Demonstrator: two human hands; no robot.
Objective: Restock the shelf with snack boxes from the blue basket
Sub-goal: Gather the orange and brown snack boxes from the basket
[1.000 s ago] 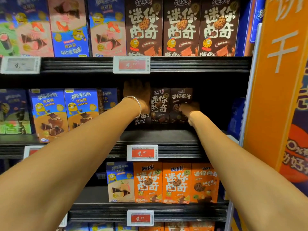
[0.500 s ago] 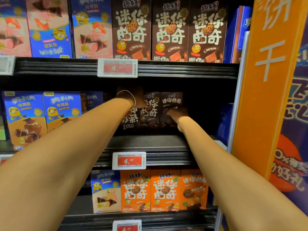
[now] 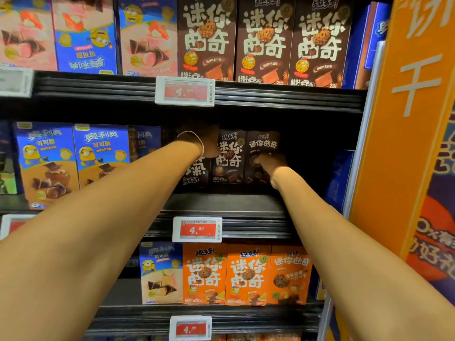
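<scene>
Scarcely shifted since before, the left hand overlaps the dark snack boxes at frame centre, its grip lost in shadow, while the right hand curls its fingers on the rightmost box.

Left hand, right hand deep in shelf shadow, grip unclear; leftmost brown box mostly hidden.

We see a red price tag on the upper shelf edge, a second price tag reading 4.90 on the edge below, a tall orange sign at our right.
</scene>
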